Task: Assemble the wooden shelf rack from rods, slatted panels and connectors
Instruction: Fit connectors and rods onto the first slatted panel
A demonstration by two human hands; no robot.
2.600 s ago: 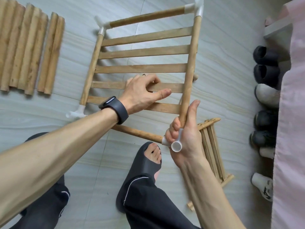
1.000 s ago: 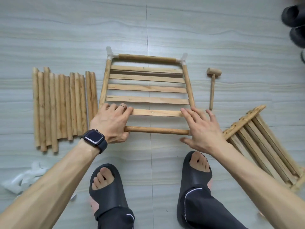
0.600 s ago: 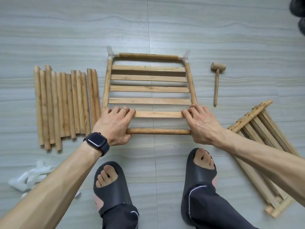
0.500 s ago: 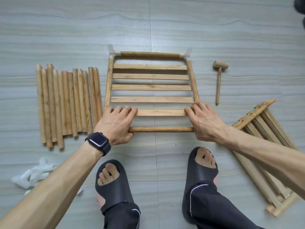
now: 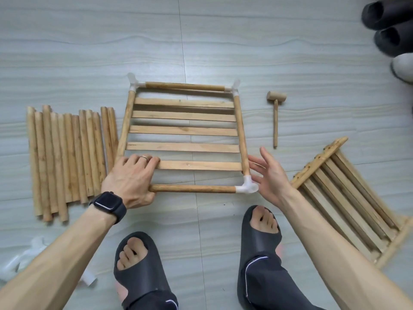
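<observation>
Well, the left grip point(image 5: 131, 182) has its fingers curled over the near-left corner of the frame point(image 5: 185, 130) and its thumb round the near rod point(image 5: 192, 188), so it has firm hold of that corner. The right grip point(image 5: 271, 175) is open, fingers straight and spread, holding nothing. It sits just beside the near-right connector point(image 5: 247, 186), though I cannot tell whether a fingertip touches it.

The frame lies flat on the floor point(image 5: 290, 52) just beyond the person's feet. It has five slats between two side rods, a rod across each end, and white connectors at the three corners I can see; the fourth is hidden under the left grip. To my eye that makes one tier done, or very nearly.

Plenty is left. A row of loose rods point(image 5: 67, 157) lies just left of the frame, more slatted panels point(image 5: 348, 198) lie tilted to the right, and spare connectors point(image 5: 22, 260) are at the near left. A small mallet point(image 5: 276, 113) lies to the right of the frame. I'd judge the uprights and further tiers are all yet to come
</observation>
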